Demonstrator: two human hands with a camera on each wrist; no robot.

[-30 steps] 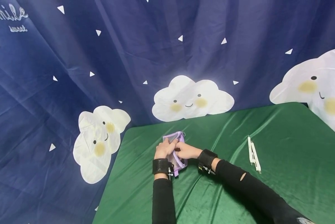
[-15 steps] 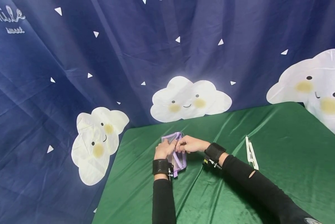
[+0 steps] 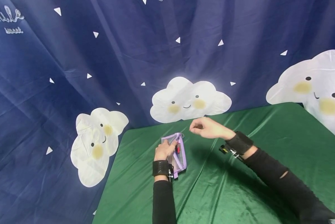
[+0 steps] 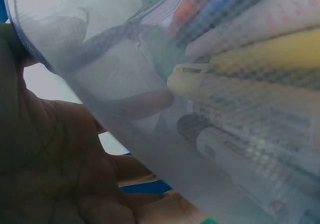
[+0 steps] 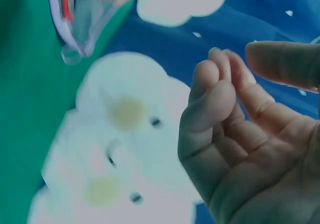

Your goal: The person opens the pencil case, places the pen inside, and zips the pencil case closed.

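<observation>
My left hand (image 3: 164, 150) grips the purple mesh pencil pouch (image 3: 178, 154), which lies on the green cloth (image 3: 240, 193) near the table's far-left corner. Fingers curl round the pouch's near-left edge; the left wrist view shows my palm (image 4: 45, 154) pressed to the mesh and a finger behind it. Pens and markers (image 4: 260, 108) sit packed inside, a red one (image 3: 178, 148) showing thru the mouth.

My right hand (image 3: 208, 128) hangs in the air above the cloth, right of the pouch & apart from it. Fingers (image 5: 220, 98) loosely curled, thumb close to the tips, nothing in them as far as I can see.

Progress, my guess: pouch is filled, and its zip looks open at the far end w/ the ring pull (image 3: 182, 135) lying at the top corner. Closing seems not yet done, tho I can't tell how far the zip runs. Cloud-print backdrop (image 3: 188, 99) hangs behind the table.
</observation>
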